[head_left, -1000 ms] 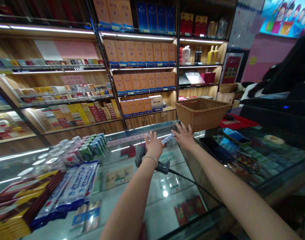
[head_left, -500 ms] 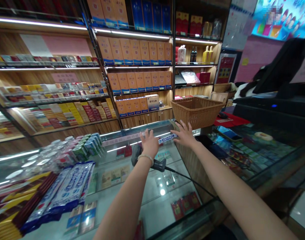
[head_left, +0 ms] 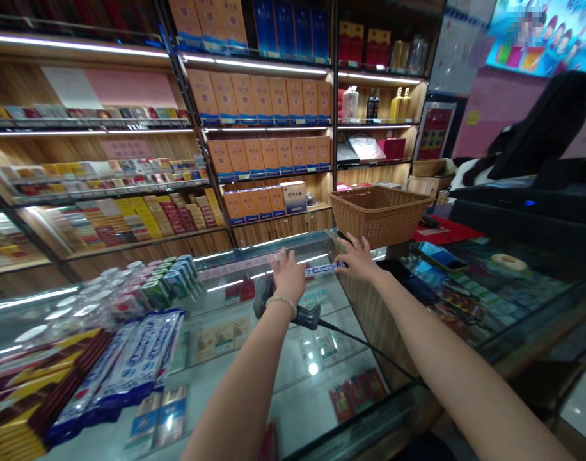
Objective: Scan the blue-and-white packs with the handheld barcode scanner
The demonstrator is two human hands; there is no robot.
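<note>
A narrow blue-and-white printed packet lies crosswise between my hands over the glass counter. Its exact kind is unclear. My left hand, with a pale bracelet on the wrist, has its fingers apart beside the packet's left end. Around the right end, my right hand spreads its fingers, the thumb close to or touching the packet. Beneath my left wrist is a dark handheld barcode scanner, partly covered by the wrist; its cable runs toward the lower right.
Blue-and-white snack packs, brown-and-yellow packs and clear-wrapped goods cover the counter's left. A wicker basket stands beyond my right hand. At right is a dark monitor. Shelves of orange boxes line the back wall.
The packet has turned from a slant to nearly level, its right end lower and showing more past my right thumb. My hands have hardly moved.
</note>
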